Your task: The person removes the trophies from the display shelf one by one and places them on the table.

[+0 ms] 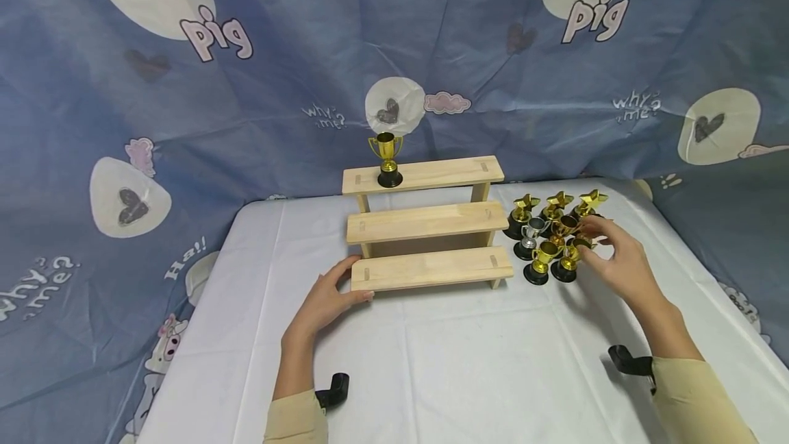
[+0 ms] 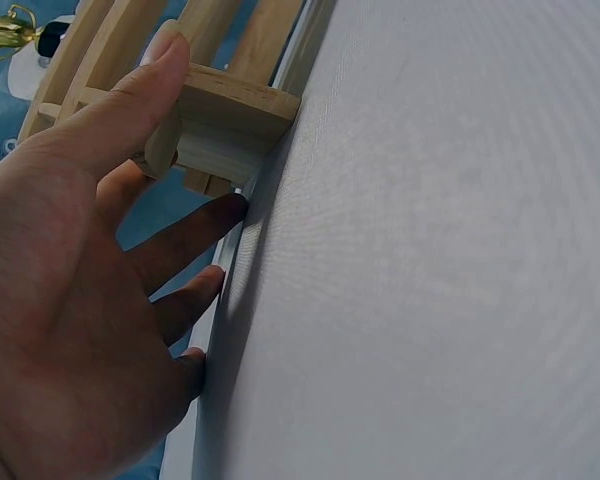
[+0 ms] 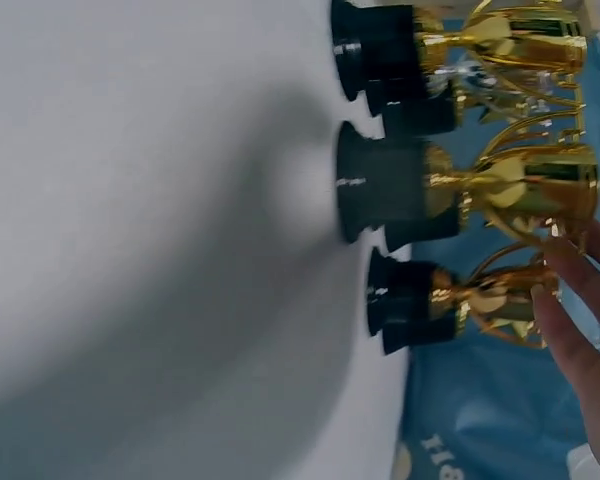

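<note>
A three-step wooden display stand (image 1: 429,222) stands on the white table. My left hand (image 1: 323,300) holds the left end of its lowest step, thumb along the front edge and index finger toward the back; the other fingers (image 2: 185,305) spread beside it. A gold trophy cup (image 1: 386,153) with a black base stands upright on the top step, at the left. To the right of the stand, my right hand (image 1: 619,262) is at a cluster of small trophies, thumb and fingers apart around the upper part of a gold cup (image 1: 572,255). In the right wrist view the fingertips overlap the cups.
Star-topped trophies (image 1: 557,201) form the back of the cluster. A silver cup (image 1: 531,233) and another gold cup (image 1: 542,257) stand nearer the stand. Behind the table (image 1: 456,362) hangs a blue printed cloth (image 1: 296,74).
</note>
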`<action>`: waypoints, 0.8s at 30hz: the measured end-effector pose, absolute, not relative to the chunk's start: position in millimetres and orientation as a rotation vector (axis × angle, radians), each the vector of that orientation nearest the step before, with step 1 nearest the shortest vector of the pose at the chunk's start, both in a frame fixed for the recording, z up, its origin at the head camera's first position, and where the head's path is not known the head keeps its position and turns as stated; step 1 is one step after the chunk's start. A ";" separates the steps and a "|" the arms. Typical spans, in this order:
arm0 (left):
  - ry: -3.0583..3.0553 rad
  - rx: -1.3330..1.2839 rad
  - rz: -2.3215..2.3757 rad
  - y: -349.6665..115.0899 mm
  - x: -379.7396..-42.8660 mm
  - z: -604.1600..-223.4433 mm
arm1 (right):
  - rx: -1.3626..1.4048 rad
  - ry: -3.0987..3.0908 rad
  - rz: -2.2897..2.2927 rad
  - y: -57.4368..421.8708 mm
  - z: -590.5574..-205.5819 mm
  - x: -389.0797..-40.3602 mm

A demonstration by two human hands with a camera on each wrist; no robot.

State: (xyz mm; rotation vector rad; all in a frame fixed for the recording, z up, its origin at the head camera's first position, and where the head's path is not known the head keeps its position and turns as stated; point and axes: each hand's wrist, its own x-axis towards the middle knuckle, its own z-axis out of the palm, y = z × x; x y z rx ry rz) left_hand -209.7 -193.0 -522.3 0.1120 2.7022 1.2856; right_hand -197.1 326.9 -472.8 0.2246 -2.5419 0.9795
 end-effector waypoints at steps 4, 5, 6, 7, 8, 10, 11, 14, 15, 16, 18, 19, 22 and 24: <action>2.700 0.112 1.286 -192.9 -209.4 -520.5 | 0.200 -2.528 0.938 320.1 -462.8 -200.0; 2.699 0.110 1.288 -192.8 -209.3 -519.9 | 0.198 -2.521 0.933 317.8 -460.3 -201.4; 2.699 0.112 1.292 -192.8 -209.3 -519.1 | 0.197 -2.514 0.934 315.4 -457.9 -203.1; 2.697 0.113 1.296 -192.7 -209.1 -518.3 | 0.200 -2.507 0.942 312.6 -455.3 -204.8; 2.696 0.114 1.297 -192.7 -209.1 -517.7 | 0.205 -2.499 0.950 309.7 -452.8 -206.6; 2.696 0.118 1.297 -192.8 -208.9 -516.8 | 0.224 -2.485 0.982 303.5 -448.4 -210.4; 2.697 0.119 1.295 -192.8 -208.8 -516.5 | 0.236 -2.479 1.001 300.4 -446.6 -212.3; 2.699 0.129 1.288 -193.1 -208.9 -517.5 | 0.271 -2.475 1.035 290.2 -441.8 -217.5; 2.701 0.131 1.285 -193.1 -208.9 -517.7 | 0.283 -2.477 1.042 286.6 -440.3 -219.3; 2.702 0.133 1.282 -193.1 -209.0 -518.1 | 0.292 -2.483 1.053 282.8 -439.1 -221.3; 2.703 0.132 1.281 -193.2 -209.2 -519.0 | 0.306 -2.500 1.058 275.1 -436.8 -225.1; 2.703 0.130 1.282 -193.1 -209.1 -519.0 | 0.312 -2.511 1.066 271.6 -436.2 -227.2; 2.699 0.132 1.284 -193.3 -209.0 -519.4 | 0.340 -2.537 1.081 261.7 -436.0 -232.8; 2.697 0.132 1.286 -193.7 -208.8 -519.5 | 0.378 -2.539 1.087 255.9 -437.1 -236.9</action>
